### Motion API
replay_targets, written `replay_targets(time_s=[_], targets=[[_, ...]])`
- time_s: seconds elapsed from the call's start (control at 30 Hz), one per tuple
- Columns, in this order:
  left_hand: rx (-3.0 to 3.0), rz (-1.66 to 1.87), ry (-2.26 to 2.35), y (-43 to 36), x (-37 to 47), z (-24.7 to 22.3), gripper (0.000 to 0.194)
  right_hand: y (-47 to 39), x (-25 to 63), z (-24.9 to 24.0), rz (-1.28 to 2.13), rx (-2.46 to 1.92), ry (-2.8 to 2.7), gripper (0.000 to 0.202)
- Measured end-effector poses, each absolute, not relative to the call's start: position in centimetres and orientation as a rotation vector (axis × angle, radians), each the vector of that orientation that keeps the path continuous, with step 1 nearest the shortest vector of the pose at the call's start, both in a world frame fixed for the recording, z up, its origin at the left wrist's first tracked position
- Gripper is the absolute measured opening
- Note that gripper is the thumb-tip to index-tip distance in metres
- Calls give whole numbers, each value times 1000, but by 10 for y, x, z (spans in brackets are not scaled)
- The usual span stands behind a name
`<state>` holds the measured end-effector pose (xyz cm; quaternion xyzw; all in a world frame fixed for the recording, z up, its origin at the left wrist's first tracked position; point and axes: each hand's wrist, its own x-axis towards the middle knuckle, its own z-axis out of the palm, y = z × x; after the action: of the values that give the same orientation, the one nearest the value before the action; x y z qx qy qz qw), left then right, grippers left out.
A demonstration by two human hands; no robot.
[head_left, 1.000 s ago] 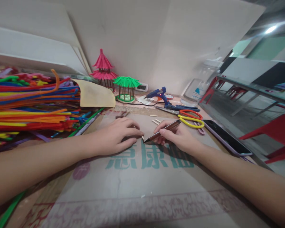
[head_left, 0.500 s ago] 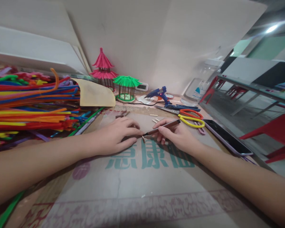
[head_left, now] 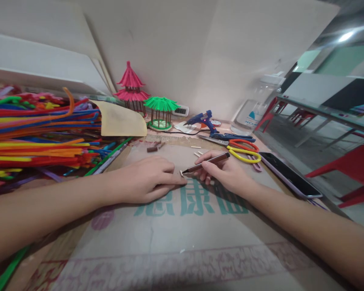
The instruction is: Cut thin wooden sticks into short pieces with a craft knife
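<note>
My right hand [head_left: 221,169] grips a brown marker pen [head_left: 208,163], its tip pointing left. At the tip is a small pale stick [head_left: 181,173] on the printed sheet [head_left: 157,234]. My left hand [head_left: 151,178] lies on the sheet, index finger stretched out just below the stick and the other fingers partly bent. I see nothing held in it; whether the finger touches the stick I cannot tell. Several pale sticks [head_left: 197,154] lie behind my right hand. Small dark brown pieces [head_left: 154,148] lie beyond my left hand.
At left are heaped colourful pipe cleaners [head_left: 33,133]. Pink-roofed [head_left: 132,87] and green-roofed [head_left: 160,105] model pavilions stand at the back. A blue glue gun [head_left: 202,119], scissors [head_left: 244,153], a phone [head_left: 291,173] and a clear plastic bottle [head_left: 251,113] occupy the right side.
My left hand has shifted slightly, its index finger now stretched out below the stick and its other fingers more bent. The small stick has turned and moved slightly up-left. The marker stays nearly in place.
</note>
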<state>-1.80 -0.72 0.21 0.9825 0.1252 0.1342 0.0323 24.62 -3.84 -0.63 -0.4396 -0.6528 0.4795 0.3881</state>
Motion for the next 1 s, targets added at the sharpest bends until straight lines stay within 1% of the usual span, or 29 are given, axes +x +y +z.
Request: replay_targets(time_s=[0.33,0.77,1.0], targets=[[2995,386,386,-8,-16,2,35,-38,246,-6,1227,-1124,-1671,30],[2990,360,426,-9,-17,2,37,-38,248,-4,1251,-1121,-1665,26],[3039,326,430,-11,-17,4,37,-39,246,-5,1238,-1129,-1656,29]])
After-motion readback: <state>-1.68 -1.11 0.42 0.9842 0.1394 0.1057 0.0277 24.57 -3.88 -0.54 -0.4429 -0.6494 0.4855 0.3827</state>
